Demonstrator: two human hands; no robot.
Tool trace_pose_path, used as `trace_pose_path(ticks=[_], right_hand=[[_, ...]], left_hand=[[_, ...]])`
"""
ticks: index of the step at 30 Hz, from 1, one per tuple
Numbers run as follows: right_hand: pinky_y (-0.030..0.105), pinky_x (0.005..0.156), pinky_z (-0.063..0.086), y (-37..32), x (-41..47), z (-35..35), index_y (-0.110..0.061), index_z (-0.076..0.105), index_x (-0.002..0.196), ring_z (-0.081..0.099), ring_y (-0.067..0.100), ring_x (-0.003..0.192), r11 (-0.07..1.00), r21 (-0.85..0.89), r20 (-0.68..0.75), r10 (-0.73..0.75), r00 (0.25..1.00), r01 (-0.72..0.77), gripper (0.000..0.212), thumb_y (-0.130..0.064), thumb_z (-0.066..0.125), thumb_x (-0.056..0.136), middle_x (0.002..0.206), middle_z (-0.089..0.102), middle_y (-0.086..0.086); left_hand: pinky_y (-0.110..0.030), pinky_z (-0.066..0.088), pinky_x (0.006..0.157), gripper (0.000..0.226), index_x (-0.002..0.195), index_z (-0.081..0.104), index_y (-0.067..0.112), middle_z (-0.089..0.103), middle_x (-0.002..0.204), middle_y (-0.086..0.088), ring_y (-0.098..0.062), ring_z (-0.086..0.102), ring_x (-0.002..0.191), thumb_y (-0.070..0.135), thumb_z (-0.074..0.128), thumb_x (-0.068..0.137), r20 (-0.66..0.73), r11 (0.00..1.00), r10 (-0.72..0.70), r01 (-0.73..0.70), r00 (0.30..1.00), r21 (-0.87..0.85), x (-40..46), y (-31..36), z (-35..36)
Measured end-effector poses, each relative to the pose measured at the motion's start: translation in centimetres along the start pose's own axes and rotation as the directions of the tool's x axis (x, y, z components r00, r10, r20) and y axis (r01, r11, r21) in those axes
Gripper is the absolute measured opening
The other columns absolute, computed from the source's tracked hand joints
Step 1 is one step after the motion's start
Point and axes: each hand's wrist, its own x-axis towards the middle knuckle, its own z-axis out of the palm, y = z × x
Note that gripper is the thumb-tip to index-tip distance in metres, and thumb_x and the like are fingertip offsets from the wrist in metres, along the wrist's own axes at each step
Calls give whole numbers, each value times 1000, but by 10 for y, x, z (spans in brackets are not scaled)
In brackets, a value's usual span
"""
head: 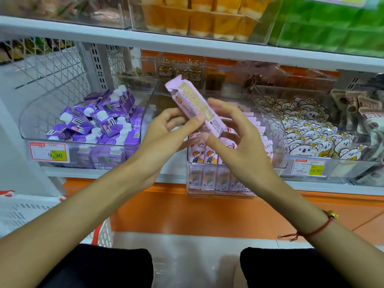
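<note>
The fingers [187, 126] of the left hand [164, 134] and right hand [241, 146] pinch a pack [193, 100]. Next, I think, it goes into the bin [220, 193] under the fingers.

— What is reading clearly?
— A price tag [48, 151] on the left bin [25, 123] is showing 9.90; the right bin's [349, 170] tag [309, 167] is showing 16.80; a purple carton [108, 157], "NFC+". The pink packet's [193, 102] print is blurring.

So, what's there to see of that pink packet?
The packet is long, slim, pale pink film, with a zigzag crimped top end and a beige printed panel. It tilts up-left above a clear bin of similar packets. The left hand pinches its middle; the right hand curls round its lower end.
</note>
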Motion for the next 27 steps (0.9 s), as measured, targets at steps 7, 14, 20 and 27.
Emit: trace_pose_path(ticks=[7, 14, 20, 27], right_hand=[[19, 73, 52, 2, 6, -3, -18, 61, 113, 61, 3, 91, 962, 196, -22, 196, 980, -188, 21, -9, 54, 95, 109, 66, -2], [17, 70, 49, 9, 12, -15, -17, 64, 111, 62, 9, 78, 795, 512, -24, 390, 921, -323, 28, -22, 66, 83, 90, 70, -1], [29, 90, 52, 22, 19, -14, -22, 62, 116, 68, 11, 89, 872, 352, -37, 378, 925, -342, 32, -29, 68, 85, 108, 68, 2], [31, 101, 33, 45, 19, -20, -17, 44, 137, 41, 21, 128, 766, -642, 126, 62, 990, 33, 45, -31, 53, 95, 139, 48, 3]], left_hand=[[-28, 51, 95, 65, 142, 35, 22, 55, 132, 8, -1, 61, 111, 6, 64, 87, -70, 993, 90, -96, 993, -72, 2, 4, -4], [-23, 55, 84, 32, 115, 61, 19, 68, 111, 6, -9, 68, 100, 15, 70, 84, -57, 975, 179, -170, 982, 140, -1, 4, -7], [-17, 54, 79, 24, 101, 56, 14, 69, 101, 5, 0, 68, 90, 11, 71, 83, -111, 967, 207, -185, 972, 178, 5, 1, -7], [-18, 52, 84, 27, 99, 48, 9, 64, 107, -10, -12, 65, 99, 5, 70, 84, -293, 888, 429, -339, 855, 311, 46, 8, -20]])
